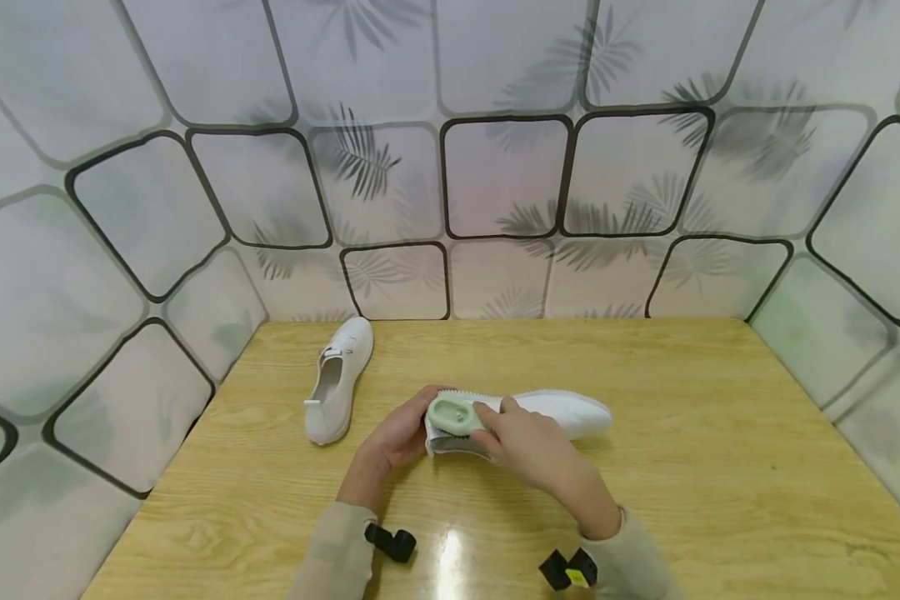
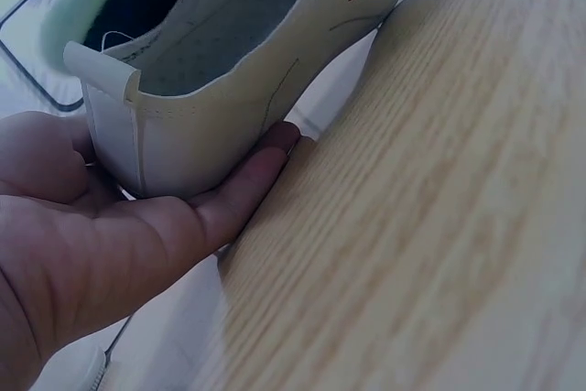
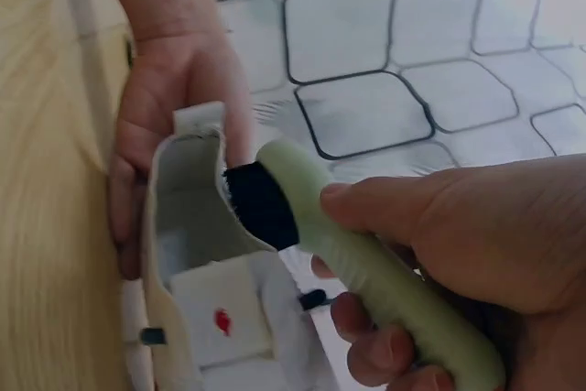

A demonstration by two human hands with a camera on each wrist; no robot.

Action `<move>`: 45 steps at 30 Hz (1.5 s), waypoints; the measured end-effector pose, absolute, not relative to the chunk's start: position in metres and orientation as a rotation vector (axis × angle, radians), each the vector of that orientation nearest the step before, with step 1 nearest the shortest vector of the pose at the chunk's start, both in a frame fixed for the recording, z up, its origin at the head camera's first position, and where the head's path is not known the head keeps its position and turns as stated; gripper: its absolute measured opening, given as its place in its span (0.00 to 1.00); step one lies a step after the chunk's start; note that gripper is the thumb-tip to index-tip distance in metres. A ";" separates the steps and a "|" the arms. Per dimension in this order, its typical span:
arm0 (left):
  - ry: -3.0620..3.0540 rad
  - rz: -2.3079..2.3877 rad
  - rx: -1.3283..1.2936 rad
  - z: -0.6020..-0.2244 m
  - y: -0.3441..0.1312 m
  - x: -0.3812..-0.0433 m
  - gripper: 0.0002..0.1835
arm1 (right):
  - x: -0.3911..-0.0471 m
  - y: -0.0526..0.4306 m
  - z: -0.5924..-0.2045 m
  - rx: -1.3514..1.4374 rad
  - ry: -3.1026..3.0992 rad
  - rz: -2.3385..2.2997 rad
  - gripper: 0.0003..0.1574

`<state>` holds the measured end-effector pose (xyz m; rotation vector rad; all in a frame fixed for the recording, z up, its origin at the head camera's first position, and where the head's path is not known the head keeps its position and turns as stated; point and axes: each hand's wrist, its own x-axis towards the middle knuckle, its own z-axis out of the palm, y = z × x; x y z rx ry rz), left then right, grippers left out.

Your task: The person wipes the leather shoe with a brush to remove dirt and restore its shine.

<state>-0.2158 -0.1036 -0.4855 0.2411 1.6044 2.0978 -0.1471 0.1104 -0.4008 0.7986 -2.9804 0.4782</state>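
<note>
A white slip-on shoe (image 1: 577,414) lies on its side on the table, toe to the right and opening toward me. My left hand (image 1: 401,429) holds it by the heel; in the left wrist view the fingers and thumb lie around the heel below the pull tab. With my right hand (image 1: 528,446) I grip a pale green scrubbing brush (image 1: 452,416). Its dark bristles (image 3: 263,206) are against the shoe's side near the heel, as the right wrist view shows. The brush head hides part of that side.
A second white shoe (image 1: 339,379) stands upright at the back left of the wooden table (image 1: 690,492), apart from my hands. Patterned cloth walls (image 1: 506,179) enclose the table at the back and both sides. Small black devices (image 1: 392,542) are on my sleeves.
</note>
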 end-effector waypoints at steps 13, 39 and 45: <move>1.612 2.101 0.231 -0.487 -0.103 -0.217 0.20 | -0.146 0.109 -0.409 0.820 -2.674 0.200 0.25; 1.775 2.035 0.127 -0.486 -0.094 -0.219 0.15 | -0.157 0.283 -0.396 0.768 -2.989 0.897 0.30; 1.805 2.038 0.102 -0.482 -0.093 -0.217 0.16 | -0.166 0.275 -0.403 0.721 -2.950 0.875 0.31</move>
